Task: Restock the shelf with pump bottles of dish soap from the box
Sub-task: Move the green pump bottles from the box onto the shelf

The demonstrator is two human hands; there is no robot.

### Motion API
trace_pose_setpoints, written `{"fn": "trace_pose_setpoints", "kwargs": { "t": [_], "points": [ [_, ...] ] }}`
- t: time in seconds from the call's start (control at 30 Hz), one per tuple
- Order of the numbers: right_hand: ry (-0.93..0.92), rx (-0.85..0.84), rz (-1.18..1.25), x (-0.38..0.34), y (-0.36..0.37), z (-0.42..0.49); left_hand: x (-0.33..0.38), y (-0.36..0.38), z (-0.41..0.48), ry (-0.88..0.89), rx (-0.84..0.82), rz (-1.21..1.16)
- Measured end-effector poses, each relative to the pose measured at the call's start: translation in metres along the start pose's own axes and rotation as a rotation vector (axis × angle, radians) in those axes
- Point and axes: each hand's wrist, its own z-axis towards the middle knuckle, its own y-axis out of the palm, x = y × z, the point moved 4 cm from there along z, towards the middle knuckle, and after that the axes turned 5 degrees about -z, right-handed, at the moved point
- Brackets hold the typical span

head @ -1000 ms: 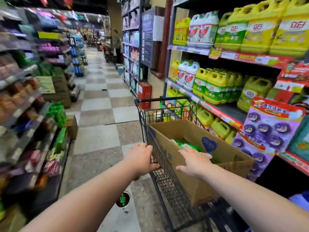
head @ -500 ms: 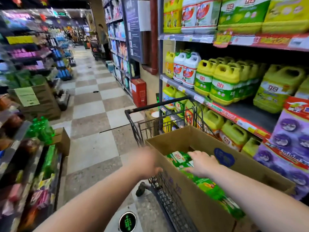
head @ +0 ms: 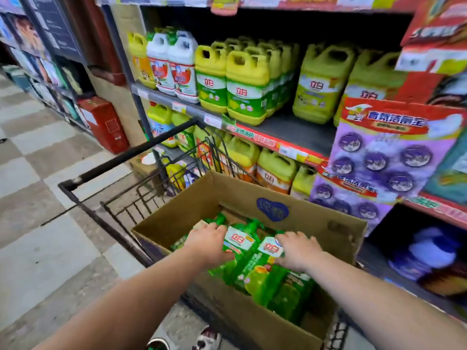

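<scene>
Change: your left hand (head: pixel 211 242) has left the cart (head: pixel 101 170) rim and joined your right hand (head: pixel 298 250) inside the box (head: pixel 252 195).
Meaning: pickup is starting.
Hands: each lies curled on a green bottle (head: pixel 252 263); a firm grip isn't clear.
Hidden: pumps and bottle count are blurred.
Shelf (head: pixel 290 132): just beyond.

Bright, even store light; motion blur throughout; wide-angle bending at edges.

We are seeing green dish soap bottles (head: pixel 252 258) with white-and-red labels lying packed on their sides inside the open brown cardboard box (head: pixel 252 195), which is sitting just beside the partly stocked shelf (head: pixel 298 132).
</scene>
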Motion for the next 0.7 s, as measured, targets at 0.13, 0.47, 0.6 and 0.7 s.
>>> {"fn": "trace_pose_setpoints", "kwargs": {
  "t": [0.13,0.47,0.6,0.7],
  "points": [
    [0.055,-0.052,0.045,-0.006,0.007,0.032,-0.014,0.011,0.052,0.065,-0.085,-0.003],
    [0.159,-0.187,0.189,-0.035,0.040,0.123,-0.053,0.071,0.146,0.169,-0.379,-0.127],
    [0.225,-0.257,0.217,-0.037,0.063,0.148,-0.062,0.103,0.162,0.110,-0.474,-0.227],
    [0.250,-0.275,0.187,-0.038,0.075,0.162,-0.066,0.123,0.166,0.062,-0.537,-0.299]
  ]
}}
